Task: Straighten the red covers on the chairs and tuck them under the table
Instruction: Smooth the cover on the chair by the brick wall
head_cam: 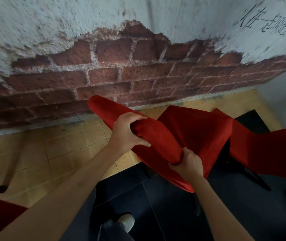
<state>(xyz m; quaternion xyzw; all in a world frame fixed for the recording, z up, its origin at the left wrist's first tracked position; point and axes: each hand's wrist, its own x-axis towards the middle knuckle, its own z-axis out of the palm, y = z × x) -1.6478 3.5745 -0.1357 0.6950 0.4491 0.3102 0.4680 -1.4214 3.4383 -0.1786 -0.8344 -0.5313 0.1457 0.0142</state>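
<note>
I see a deep red cloth chair cover [157, 136] stretched over the top of a chair back, right in the middle of my view, in front of the wall. The cloth looks soft and a bit fuzzy, and it is all one dark red colour. The top of it is rounded like a long roll that runs from up near the wall down toward me. My left hand [128, 132] is on the far part of that roll, and its fingers [139, 119] curl over the cloth and grip it, with the thumb under the edge. My right hand [189, 164] is at the near end of the roll, and its fingers are closed tight on a bunch of the red cloth. Below my right hand the cover hangs down in a loose flap with a sharp fold. The seat part of the same red cover spreads out to the right. A second red covered chair [269, 146] sits just beside it on the right. Behind them is a red brick wall with peeling white plaster [104, 75]. The floor has tan tiles [51, 153] near the wall and dark tiles [164, 206] close to me.
</note>
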